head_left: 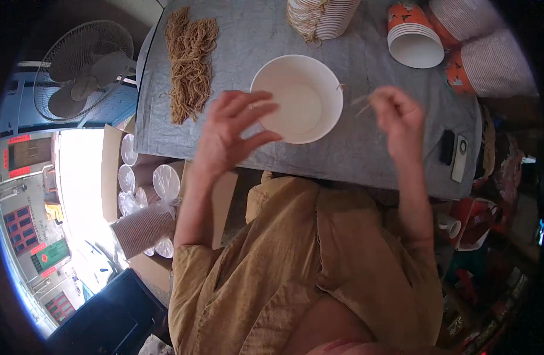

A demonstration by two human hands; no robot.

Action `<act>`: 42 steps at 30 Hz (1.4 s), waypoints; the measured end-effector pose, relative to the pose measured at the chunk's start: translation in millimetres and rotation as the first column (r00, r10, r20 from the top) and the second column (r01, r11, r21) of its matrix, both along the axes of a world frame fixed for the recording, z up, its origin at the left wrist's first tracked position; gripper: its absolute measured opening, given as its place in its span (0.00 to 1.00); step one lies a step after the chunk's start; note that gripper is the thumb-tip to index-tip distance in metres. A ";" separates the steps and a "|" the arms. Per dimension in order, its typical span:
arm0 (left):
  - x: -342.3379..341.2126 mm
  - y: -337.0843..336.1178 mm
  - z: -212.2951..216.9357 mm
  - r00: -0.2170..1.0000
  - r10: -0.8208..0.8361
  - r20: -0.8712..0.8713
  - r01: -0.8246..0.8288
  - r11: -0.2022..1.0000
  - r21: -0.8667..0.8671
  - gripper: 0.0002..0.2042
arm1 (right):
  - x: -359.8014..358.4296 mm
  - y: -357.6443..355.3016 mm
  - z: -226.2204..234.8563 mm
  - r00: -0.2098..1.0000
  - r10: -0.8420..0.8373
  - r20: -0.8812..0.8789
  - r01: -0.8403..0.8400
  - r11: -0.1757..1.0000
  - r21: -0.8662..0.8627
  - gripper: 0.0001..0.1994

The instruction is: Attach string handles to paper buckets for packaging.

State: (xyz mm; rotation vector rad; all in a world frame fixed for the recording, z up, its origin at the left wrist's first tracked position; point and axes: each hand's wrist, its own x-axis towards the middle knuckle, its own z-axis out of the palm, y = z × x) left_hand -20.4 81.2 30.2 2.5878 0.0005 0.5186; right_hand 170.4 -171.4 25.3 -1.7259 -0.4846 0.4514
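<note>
1. White and round, a wide-mouthed paper bucket (301,106) sits upright near the front edge of a table spread with a creased grey cloth (355,157); its open mouth faces up and its bare inner base shows.
2. On the bucket's right rim is a small brownish tuft of string (340,87).
3. The left hand (223,129) is loose, its fingers and thumb spread apart, crossing the bucket's left rim in view and closed around nothing.
4. The right hand (399,113) is in the air to the right of the bucket, well apart from it, fingers curled and tips drawn together; motion blurs the spot, but they appear to pinch a thin tan strand (360,99) that points toward the bucket.
5. Beyond the left hand lies a long, crinkled bundle of brown twine (190,68).
6. At the far edge stands a nested stack of pale paper buckets (337,18), with light twine (307,18) draped over its left side.
7. Orange-and-white nested paper tubs (411,35) lie at the table's far right.
8. Near the right front corner, a slim white handheld device (459,160) lies just beside a dark oblong object (446,147).
9. Left of the table, a brown cardboard box (111,171) holds plastic-wrapped cup stacks (143,228).
</note>
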 end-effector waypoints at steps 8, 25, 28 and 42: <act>13.2 9.6 -26.3 0.998 -0.052 0.039 0.049 0.995 0.082 0.10 | -1.6 82.5 70.3 0.807 0.182 0.561 -0.290 0.951 0.110 0.06; -8.8 -40.4 -62.1 0.999 0.035 -0.024 -0.041 0.954 -0.296 0.10 | -27.6 51.7 -3.5 0.808 0.567 0.163 -0.460 0.779 -0.425 0.06; -10.4 -44.3 -61.8 0.998 0.055 -0.033 -0.063 0.946 -0.317 0.10 | -33.6 49.4 -6.3 0.775 0.574 0.263 -0.440 0.790 -0.427 0.06; -12.7 -50.0 -64.2 0.998 0.051 -0.019 -0.055 0.941 -0.333 0.11 | -38.4 48.8 -11.7 0.756 0.603 0.257 -0.445 0.760 -0.474 0.07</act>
